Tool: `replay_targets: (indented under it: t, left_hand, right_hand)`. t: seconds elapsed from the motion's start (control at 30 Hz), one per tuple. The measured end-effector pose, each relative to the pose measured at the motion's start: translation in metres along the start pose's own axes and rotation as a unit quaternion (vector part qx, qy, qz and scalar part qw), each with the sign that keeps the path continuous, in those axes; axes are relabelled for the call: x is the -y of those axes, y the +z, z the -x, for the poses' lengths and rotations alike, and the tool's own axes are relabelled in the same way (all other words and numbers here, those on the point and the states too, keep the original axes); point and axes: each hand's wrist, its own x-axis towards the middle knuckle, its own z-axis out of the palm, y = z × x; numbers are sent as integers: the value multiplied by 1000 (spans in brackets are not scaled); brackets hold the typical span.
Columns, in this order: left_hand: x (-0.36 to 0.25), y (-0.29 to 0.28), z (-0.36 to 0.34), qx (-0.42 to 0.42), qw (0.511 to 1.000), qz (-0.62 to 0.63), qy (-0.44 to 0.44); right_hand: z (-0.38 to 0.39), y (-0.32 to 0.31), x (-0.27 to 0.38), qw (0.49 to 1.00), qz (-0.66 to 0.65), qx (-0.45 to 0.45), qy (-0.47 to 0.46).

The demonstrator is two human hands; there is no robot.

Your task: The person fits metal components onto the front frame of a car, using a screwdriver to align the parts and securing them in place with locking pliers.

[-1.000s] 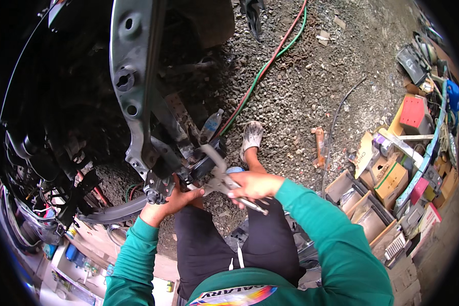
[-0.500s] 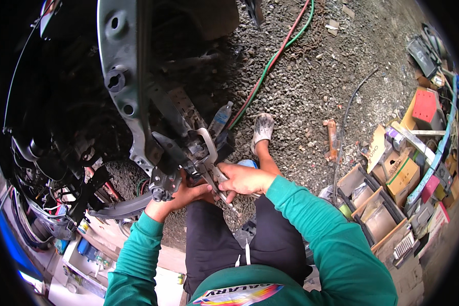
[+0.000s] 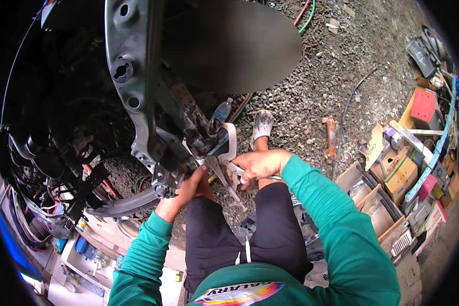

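A pair of locking C-clamp pliers [image 3: 230, 140] has its curved jaws around the end of a metal bracket [image 3: 201, 145] on the vehicle's front frame. My right hand [image 3: 262, 166] is closed around one handle, and the other handle points down between my knees. My left hand [image 3: 191, 187] is beside the lower end of the dark green frame beam [image 3: 132, 81]. Its thumb points up against the metal by the bracket; its other fingers are hidden behind the part, so I cannot tell what they grip.
A plastic bottle [image 3: 222, 109] lies behind the bracket on gravel. Red and green hoses [image 3: 244, 106] run beyond it. A rusty metal part [image 3: 331, 137], a black cable [image 3: 353, 97] and boxes [image 3: 402, 176] are on the right. Wiring [image 3: 46, 204] hangs at left. A dark blurred oval [image 3: 234, 46] hides the top middle.
The pliers and my right hand have shifted right, and the handles look further apart. My left thumb has moved up from the pliers' handle to the metal by the bracket. A blurred oval has appeared.
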Motion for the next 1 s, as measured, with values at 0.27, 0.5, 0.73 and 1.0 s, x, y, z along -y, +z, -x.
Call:
replay_targets:
  t: [0.27, 0.5, 0.73, 1.0]
  left_hand:
    - [-6, -9, 3, 11, 993, 72, -95]
    - [-20, -3, 2, 22, 984, 129, -117]
    - [-8, 12, 1, -22, 986, 150, -74]
    - [-20, -8, 2, 44, 985, 125, -106]
  right_hand:
    - [-10, 10, 30, 987, 105, 27, 121]
    - [-38, -24, 62, 995, -8, 30, 97]
    - [-38, -27, 23, 975, -203, 86, -22]
    - [-54, 28, -21, 881, -448, 133, -70]
